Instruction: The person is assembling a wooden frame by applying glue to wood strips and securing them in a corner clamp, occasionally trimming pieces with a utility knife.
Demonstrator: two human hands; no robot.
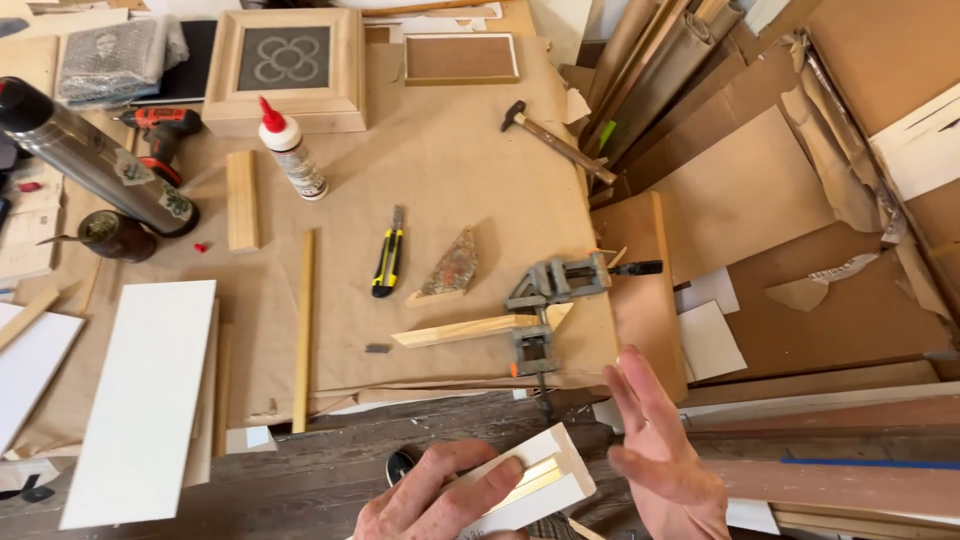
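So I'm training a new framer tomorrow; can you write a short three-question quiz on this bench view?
1. True or false: the left hand holds a piece of white frame moulding.
2. What sits in the corner clamp? A) a mitred wood strip B) a glass sheet C) nothing
3. Which tool lies between the glue bottle and the clamp?

Key: 1 true. 2 A. 3 the yellow and black utility knife. The right hand is open, fingers spread, holding nothing.

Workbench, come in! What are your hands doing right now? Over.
Left hand grips white frame moulding. Right hand open beside it, not touching. Corner clamp just beyond.
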